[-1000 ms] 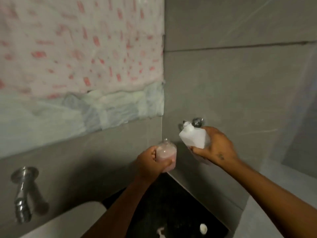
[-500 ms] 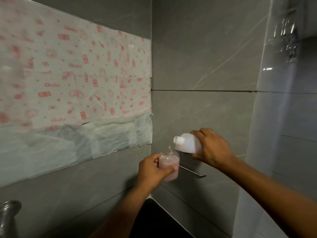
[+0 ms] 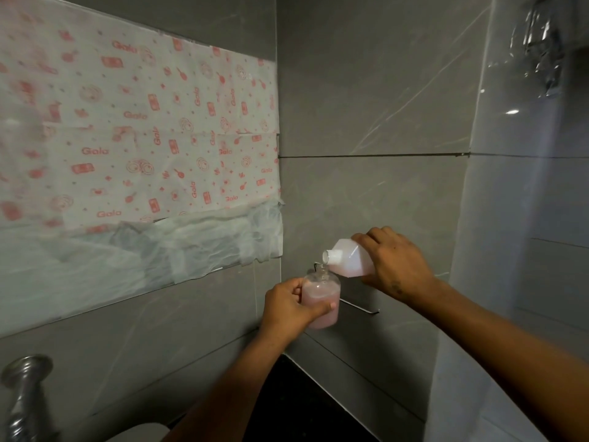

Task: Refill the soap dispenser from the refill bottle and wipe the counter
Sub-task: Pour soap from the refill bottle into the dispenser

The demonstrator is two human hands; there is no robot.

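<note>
My left hand (image 3: 288, 306) grips a small clear soap dispenser bottle (image 3: 321, 295), held upright in the air, with pink liquid filling most of it and its neck uncapped. My right hand (image 3: 396, 261) holds a white refill bottle (image 3: 349, 259) tipped on its side, its open mouth just above and beside the dispenser's neck. No pump top is in view.
Grey tiled walls meet in a corner behind the bottles. A mirror covered with printed paper (image 3: 137, 148) hangs on the left wall. A metal rail (image 3: 360, 307) is fixed to the right wall. A steel tap (image 3: 22, 390), a white basin rim (image 3: 140, 432) and dark counter (image 3: 306, 406) lie below.
Both hands and bottles rose in front of the wall corner as the view lifted. The refill bottle has tilted over until its mouth sits at the dispenser's neck.
</note>
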